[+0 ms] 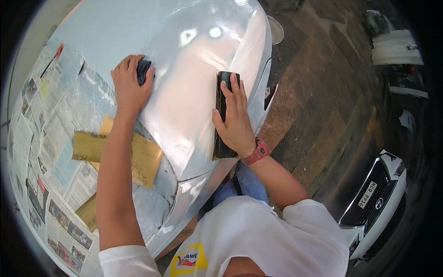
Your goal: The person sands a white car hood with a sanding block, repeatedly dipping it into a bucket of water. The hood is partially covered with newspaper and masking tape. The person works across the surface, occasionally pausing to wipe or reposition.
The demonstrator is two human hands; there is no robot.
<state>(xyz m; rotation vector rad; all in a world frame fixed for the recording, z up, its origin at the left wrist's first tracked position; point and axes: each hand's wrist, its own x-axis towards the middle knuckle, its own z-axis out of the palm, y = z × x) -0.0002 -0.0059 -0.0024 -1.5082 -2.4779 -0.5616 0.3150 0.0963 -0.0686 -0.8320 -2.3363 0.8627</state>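
Observation:
My left hand (125, 92) is closed round a crumpled dark cloth (143, 72), pressed to the grey-primed part of a car body panel (184, 97). My right hand (236, 120) grips a long black sanding block (222, 85), its fingers laid over the top and the thumb at the left side. The block rests lengthwise on the panel, close to its right edge. Pale beige and whitish sanded patches show on the wet-looking surface between my hands. Yellow-brown sheets of sandpaper (147, 161) lie beside and partly under my left forearm.
Newspaper (55, 124) covers the panel's left side. Right of the car is a patterned mat floor (300, 92). A white car front bumper with black grille (376, 198) stands at the lower right, and white car parts (397, 48) are at the far right.

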